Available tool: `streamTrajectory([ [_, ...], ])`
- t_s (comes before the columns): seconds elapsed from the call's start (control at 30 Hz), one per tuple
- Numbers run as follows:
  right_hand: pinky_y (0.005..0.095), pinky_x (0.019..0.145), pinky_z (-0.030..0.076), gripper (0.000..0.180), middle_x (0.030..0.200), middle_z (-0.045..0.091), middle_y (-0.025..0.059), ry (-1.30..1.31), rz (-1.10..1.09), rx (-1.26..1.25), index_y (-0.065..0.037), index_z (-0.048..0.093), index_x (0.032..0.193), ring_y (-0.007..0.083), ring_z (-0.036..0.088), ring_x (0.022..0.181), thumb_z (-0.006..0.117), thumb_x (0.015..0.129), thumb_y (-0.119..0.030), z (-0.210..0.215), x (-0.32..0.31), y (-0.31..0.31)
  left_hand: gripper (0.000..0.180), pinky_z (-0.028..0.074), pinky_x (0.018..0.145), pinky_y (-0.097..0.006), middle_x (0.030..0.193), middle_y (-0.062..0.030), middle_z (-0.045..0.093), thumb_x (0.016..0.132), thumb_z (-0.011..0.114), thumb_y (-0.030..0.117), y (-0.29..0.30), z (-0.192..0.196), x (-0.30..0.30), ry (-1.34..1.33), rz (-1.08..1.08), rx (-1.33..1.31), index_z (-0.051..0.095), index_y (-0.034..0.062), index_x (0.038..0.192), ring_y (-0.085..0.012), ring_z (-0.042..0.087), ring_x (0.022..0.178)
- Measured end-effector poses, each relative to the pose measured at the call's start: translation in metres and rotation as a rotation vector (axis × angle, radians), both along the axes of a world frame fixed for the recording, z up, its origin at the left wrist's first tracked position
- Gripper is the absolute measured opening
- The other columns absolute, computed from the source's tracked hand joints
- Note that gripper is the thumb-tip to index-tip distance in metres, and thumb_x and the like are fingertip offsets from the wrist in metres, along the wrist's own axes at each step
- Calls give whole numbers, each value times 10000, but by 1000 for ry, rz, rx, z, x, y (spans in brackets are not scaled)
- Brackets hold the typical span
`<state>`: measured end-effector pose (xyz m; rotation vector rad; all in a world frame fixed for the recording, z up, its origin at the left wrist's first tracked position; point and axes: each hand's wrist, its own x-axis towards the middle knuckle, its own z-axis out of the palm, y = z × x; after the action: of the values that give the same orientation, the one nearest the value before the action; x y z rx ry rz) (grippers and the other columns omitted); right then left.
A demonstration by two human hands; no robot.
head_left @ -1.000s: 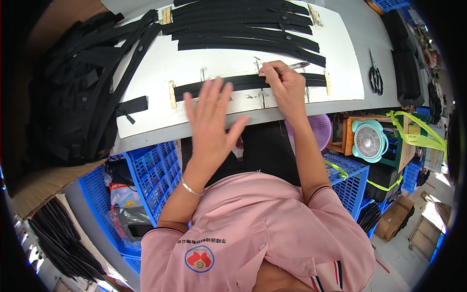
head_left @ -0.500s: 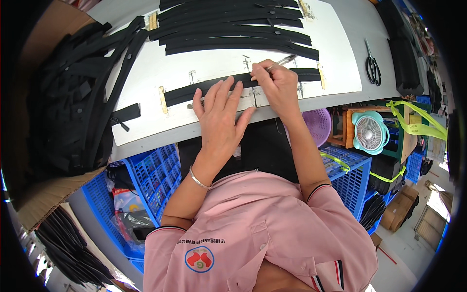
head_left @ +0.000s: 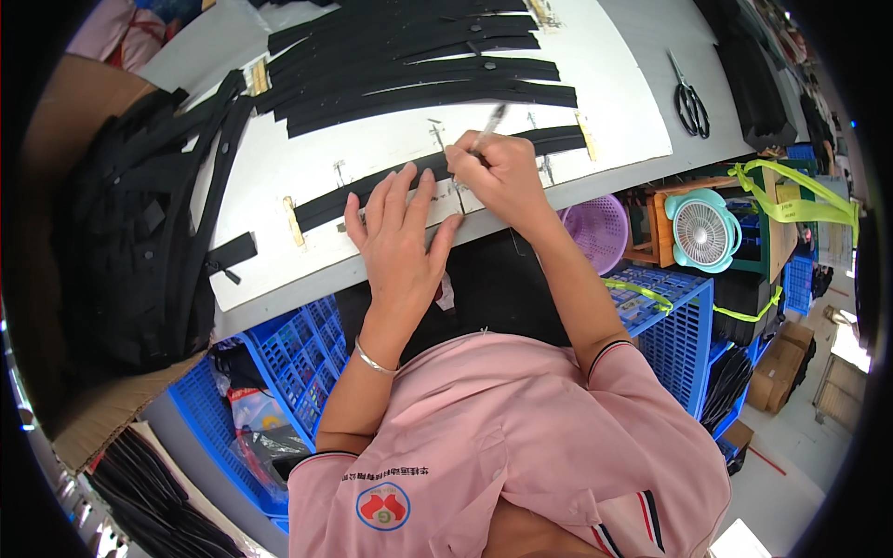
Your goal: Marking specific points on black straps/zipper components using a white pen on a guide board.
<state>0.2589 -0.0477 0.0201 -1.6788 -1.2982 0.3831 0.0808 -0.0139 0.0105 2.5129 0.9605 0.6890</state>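
Observation:
My left hand (head_left: 400, 237) lies with fingers spread, its fingertips on a black fabric strip (head_left: 321, 206) that stretches across a white board (head_left: 619, 88). Just right of it, my right hand (head_left: 502, 179) is closed around a clear-barrelled pen (head_left: 492, 124), whose writing end is hidden by the fingers beside the strip. Dark pen marks (head_left: 436, 135) show on the board above and below the strip. Yellowish tape pieces sit at both strip ends, one of them the left tape (head_left: 294, 221). Farther back, several more black strips (head_left: 428, 98) lie side by side.
At the left, a cardboard box (head_left: 79, 102) holds a heap of black strips (head_left: 121, 232). Black-handled scissors (head_left: 690, 107) rest on the grey table at right. Below the edge are a purple basket (head_left: 595, 232), a turquoise fan (head_left: 704, 231) and blue crates (head_left: 674, 344).
The whole view has shifted, with the table scene appearing farther left. In my right hand the pen now stands steeper. My left hand still presses on the strip.

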Motion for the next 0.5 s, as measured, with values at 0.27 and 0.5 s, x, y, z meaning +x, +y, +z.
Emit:
streamTrajectory([
  [0.27,222,618,464,211,775,702,20,336,-308,129,10,738,895,51,576,675,629,999,-139,8,75,-36,526,206,1201,-527,1440,-101,581,888,786,299,0,3,1,17,-1,-4,667,90,1356,-293,491,1360],
  [0.5,213,602,433,229,772,697,2,211,-279,21,5,743,931,39,551,676,655,1019,-188,-8,87,-40,374,241,1177,-531,1319,-100,636,878,784,245,-1,5,40,-206,-51,-63,719,62,1199,-293,544,1267],
])
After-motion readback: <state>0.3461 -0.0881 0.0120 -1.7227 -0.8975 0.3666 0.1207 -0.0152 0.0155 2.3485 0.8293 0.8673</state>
